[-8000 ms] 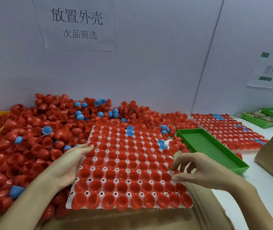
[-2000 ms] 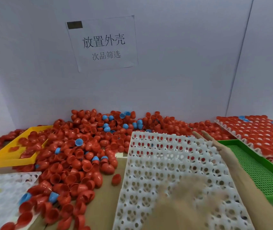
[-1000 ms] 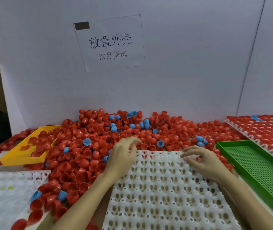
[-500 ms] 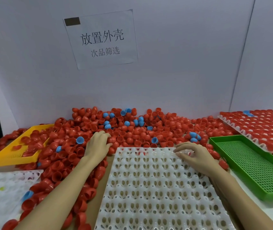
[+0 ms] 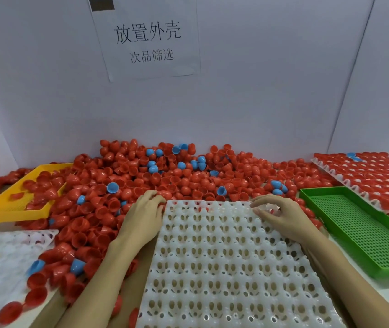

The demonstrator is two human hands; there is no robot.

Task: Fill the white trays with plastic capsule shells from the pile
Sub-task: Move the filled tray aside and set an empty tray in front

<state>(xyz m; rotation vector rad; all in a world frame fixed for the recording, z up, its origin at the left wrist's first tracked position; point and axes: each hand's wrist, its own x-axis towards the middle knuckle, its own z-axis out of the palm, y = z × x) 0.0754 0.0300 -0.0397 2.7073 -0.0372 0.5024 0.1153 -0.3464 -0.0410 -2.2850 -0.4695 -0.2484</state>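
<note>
White tray (image 5: 231, 268) with holes; left of it, red shells (image 5: 108, 209) with some blue; right, green mesh tray (image 5: 364, 235); far left, yellow tray (image 5: 11, 207).

Left hand (image 5: 144, 215) fingers (image 5: 152, 197) perhaps in pile (image 5: 165, 178); white tray (image 5: 231, 268) bottom cut off.

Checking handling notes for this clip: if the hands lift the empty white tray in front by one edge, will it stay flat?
Probably not quite. The white tray looks thin, moulded and full of holes, so likely light and somewhat bendy. Lifted by one edge it might sag. Pushed, it may slide easily over the cardboard.
</note>
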